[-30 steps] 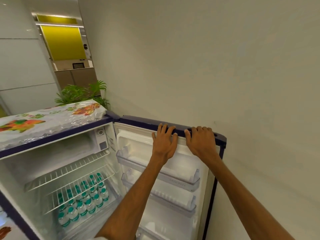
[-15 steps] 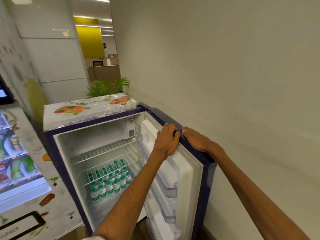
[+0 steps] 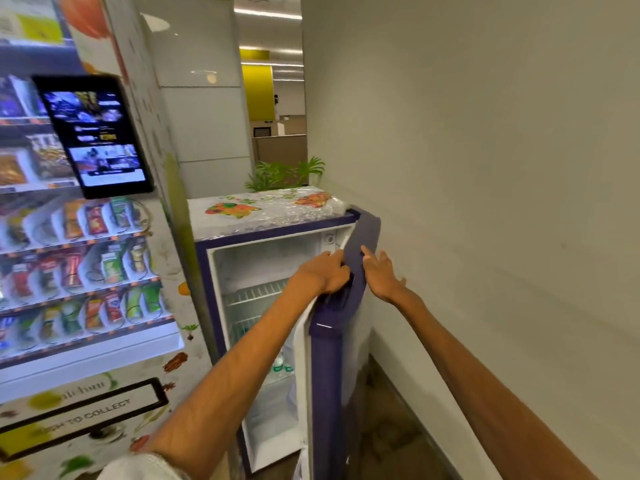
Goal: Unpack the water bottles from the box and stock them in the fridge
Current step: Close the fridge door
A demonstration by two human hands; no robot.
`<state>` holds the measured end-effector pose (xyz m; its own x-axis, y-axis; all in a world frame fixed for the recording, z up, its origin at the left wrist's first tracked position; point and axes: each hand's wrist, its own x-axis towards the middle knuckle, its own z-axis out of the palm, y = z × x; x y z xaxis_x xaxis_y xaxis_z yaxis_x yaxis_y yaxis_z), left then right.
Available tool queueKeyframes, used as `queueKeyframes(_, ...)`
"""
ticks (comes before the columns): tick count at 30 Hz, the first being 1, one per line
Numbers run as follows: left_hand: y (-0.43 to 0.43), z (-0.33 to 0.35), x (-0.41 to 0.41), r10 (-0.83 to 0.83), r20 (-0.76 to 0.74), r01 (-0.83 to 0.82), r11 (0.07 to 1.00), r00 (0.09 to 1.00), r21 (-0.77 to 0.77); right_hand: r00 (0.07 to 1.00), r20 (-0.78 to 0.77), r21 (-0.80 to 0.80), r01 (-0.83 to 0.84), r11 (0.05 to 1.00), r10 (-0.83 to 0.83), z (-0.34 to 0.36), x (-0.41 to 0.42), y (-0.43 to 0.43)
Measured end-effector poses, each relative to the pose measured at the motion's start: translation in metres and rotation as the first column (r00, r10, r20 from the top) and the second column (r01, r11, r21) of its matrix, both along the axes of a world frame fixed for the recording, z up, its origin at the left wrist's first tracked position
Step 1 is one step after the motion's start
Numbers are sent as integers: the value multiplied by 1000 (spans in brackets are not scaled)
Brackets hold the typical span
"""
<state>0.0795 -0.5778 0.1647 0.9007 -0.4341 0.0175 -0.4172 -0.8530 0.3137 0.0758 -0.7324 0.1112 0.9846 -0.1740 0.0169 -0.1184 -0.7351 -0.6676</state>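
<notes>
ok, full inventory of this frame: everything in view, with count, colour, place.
fridge: one, purple, white inside, centre, by the right wall
fridge door: one, purple, part open, edge-on at the fridge's right
water bottles: count unclear, clear with green labels, low inside the fridge
wire shelves: at least two, white, upper fridge
printed cover: one, white with orange and green prints, under plastic film on the fridge top
vending machine: one, white, rows of snacks and drinks, left
screen: one, black, lit, on the vending machine
plant: one, green, behind the fridge
left hand: grips the fridge door's top edge
right hand: fingers straight, at the door's outer side
</notes>
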Motion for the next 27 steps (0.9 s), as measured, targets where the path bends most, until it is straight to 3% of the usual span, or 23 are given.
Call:
queueKeyframes(4, 44, -10, 16, 110, -54, -109, 994, 993, 12, 993, 92, -276, -43, 960, 71, 5, 32, 39)
queueKeyframes(6, 69, -14, 29, 160, 10, -160, 984, 987, 84, 976, 146, -433, -83, 898, 160, 3, 54, 57)
queueKeyframes(9, 101, -24, 55, 254, 132, -272, 952, 958, 140, 944, 204, -516, -120, 848, 258, 4, 85, 81)
queueKeyframes(14, 147, -31, 99, 297, 221, -327, 939, 929, 109, 917, 239, -501, -166, 850, 320, -3, 130, 114)
queueKeyframes(22, 175, -31, 162, 338, 256, -372, 923, 906, 97, 920, 327, -403, -73, 913, 218, -11, 174, 150)
queueKeyframes(27, 184, -35, 189, 368, 267, -400, 913, 891, 79, 921, 339, -432, -30, 901, 193, -12, 193, 163)
